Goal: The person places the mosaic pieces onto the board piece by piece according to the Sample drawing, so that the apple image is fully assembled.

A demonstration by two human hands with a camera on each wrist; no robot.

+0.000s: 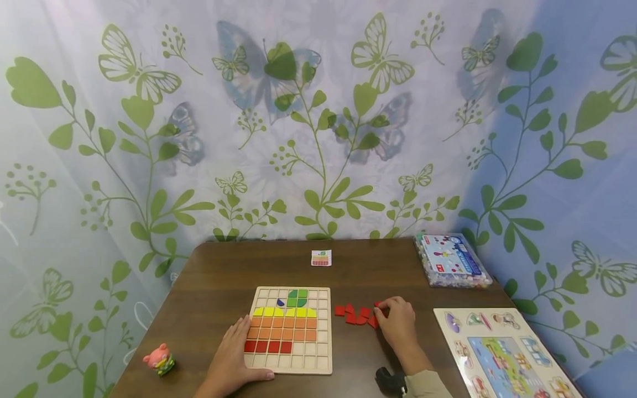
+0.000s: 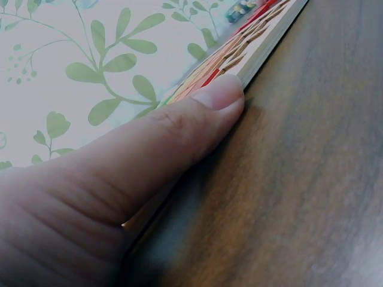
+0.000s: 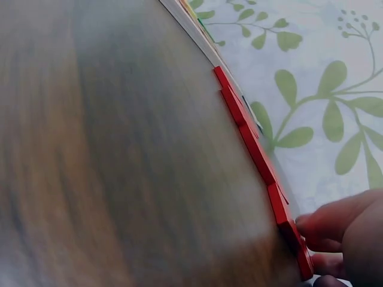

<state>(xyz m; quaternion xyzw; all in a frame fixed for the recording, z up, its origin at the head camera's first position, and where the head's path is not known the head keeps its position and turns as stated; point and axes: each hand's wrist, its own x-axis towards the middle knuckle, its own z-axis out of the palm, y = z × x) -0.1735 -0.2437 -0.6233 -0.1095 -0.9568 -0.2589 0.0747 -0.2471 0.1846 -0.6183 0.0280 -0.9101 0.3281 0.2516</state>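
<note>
A wooden grid board (image 1: 318, 362) lies on the table. It carries green tiles (image 1: 302, 294) and a small blue tile (image 1: 281, 302) near the top, a yellow row (image 1: 269, 312), two orange rows (image 1: 288, 327) and a partial red row (image 1: 267, 347). My left hand (image 1: 233, 354) rests along its left edge, thumb (image 2: 173, 131) against the near edge. Several loose red tiles (image 1: 350, 318) are scattered to its right. At their right end my right hand (image 1: 398, 323) has its fingers curled, pinching a red tile (image 1: 377, 304) at the fingertips. Its palm side is hidden in the head view.
A small pattern card (image 1: 320, 258) lies behind the board. At back right is a clear box of beads (image 1: 450, 260); a picture puzzle board (image 1: 502, 354) lies at front right. A pink-headed figurine (image 1: 161, 359) stands at left. A patterned curtain (image 1: 318, 138) hangs behind the table.
</note>
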